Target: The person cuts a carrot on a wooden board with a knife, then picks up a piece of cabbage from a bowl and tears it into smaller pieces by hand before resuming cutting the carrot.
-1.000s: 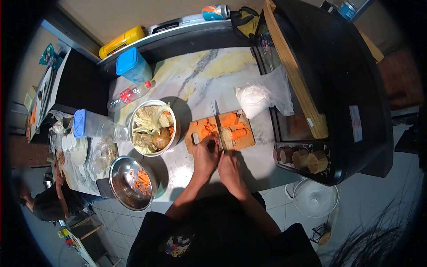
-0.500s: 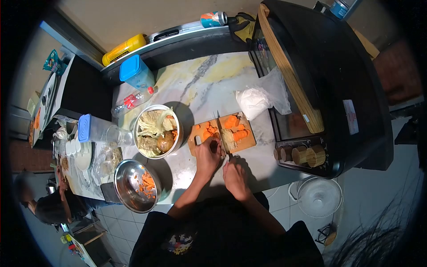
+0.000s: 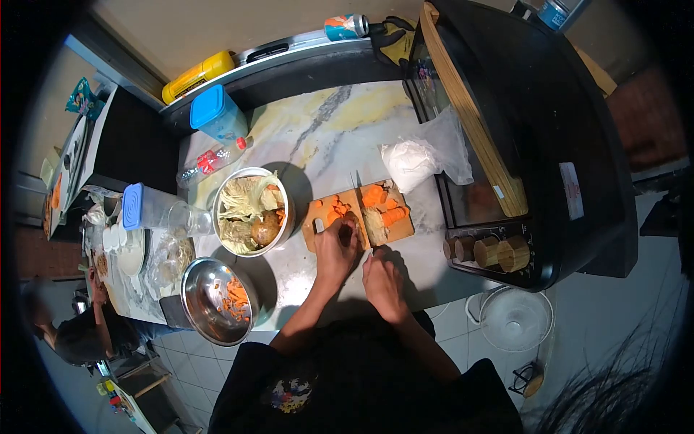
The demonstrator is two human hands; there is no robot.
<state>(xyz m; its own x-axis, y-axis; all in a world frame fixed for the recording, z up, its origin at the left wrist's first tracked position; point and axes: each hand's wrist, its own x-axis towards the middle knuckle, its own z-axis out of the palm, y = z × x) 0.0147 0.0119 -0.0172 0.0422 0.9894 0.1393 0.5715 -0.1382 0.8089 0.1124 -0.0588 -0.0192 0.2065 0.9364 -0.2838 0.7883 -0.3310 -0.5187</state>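
Note:
My right hand [image 3: 383, 281] is closed round the handle of a knife [image 3: 361, 210], whose blade points away from me across a wooden cutting board [image 3: 402, 230]. To the left of the blade, my left hand [image 3: 335, 253] rests on the board with bent fingers pressed together. Whatever sits under those fingertips is hidden. Cut carrot pieces [image 3: 337, 210] lie just beyond them. Right of the knife are more carrot chunks [image 3: 374, 194], a partly sliced carrot [image 3: 392, 216] and a pale chopped heap [image 3: 375, 230].
A white pot [image 3: 288, 230] with cabbage leaves and a potato stands left of the board. Nearer me is a steel bowl [image 3: 189, 302] with carrot scraps. A bag of white powder [image 3: 408, 165] and a black oven [image 3: 571, 166] are right. Another person [image 3: 79, 333] works far left.
The view has shifted slightly, so everything sits a little further left. Both hands stay at the board, with the knife still in my right hand.

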